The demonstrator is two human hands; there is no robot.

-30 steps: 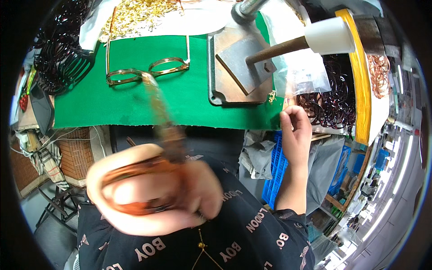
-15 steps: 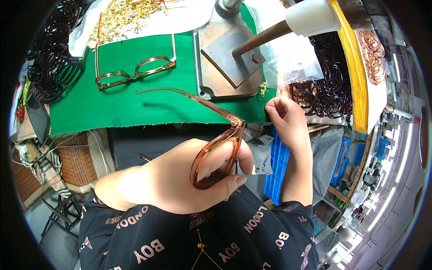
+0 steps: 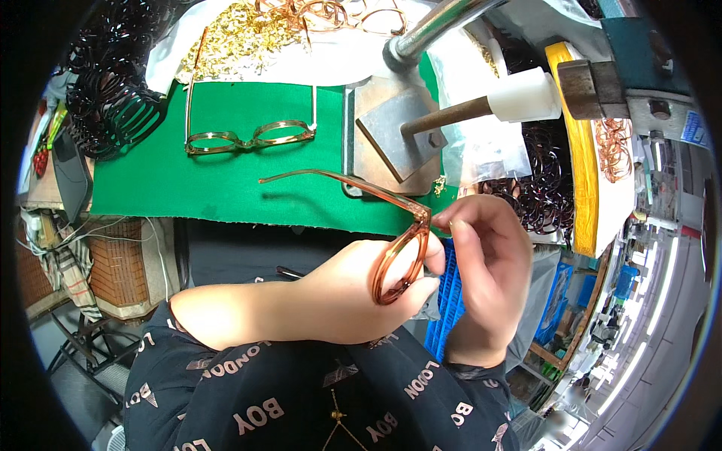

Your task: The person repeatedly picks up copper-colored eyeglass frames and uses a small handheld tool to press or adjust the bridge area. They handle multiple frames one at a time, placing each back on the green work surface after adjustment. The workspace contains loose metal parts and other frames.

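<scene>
My left hand (image 3: pixel 331 297) is closed on a translucent brown eyeglass frame (image 3: pixel 382 272), gripping it by the front. One of its temples points away over the green cloth (image 3: pixel 165 192), and the fingers partly hide the front. At the hinge corner, my right hand (image 3: pixel 492 263) has thumb and forefinger pinched together; whatever is between the fingertips is too small to make out. A second, paler pair of glasses (image 3: pixel 245 143) lies on the cloth, temples pointing to the far side. A few tiny gold parts (image 3: pixel 439 185) sit on the cloth just beyond my right hand.
A metal press base (image 3: pixel 376 105) stands beyond my hands, with a white-sleeved bar (image 3: pixel 519 96) reaching right. Gold parts (image 3: pixel 248 45) are heaped on white sheeting at the back. Dark glossy frames (image 3: pixel 113 113) pile up at the left, and more (image 3: pixel 538 199) at the right.
My right hand has come from beside the tiny gold parts to the hinge corner of the held frame. My left hand and that frame have shifted right, and the view has moved slightly.
</scene>
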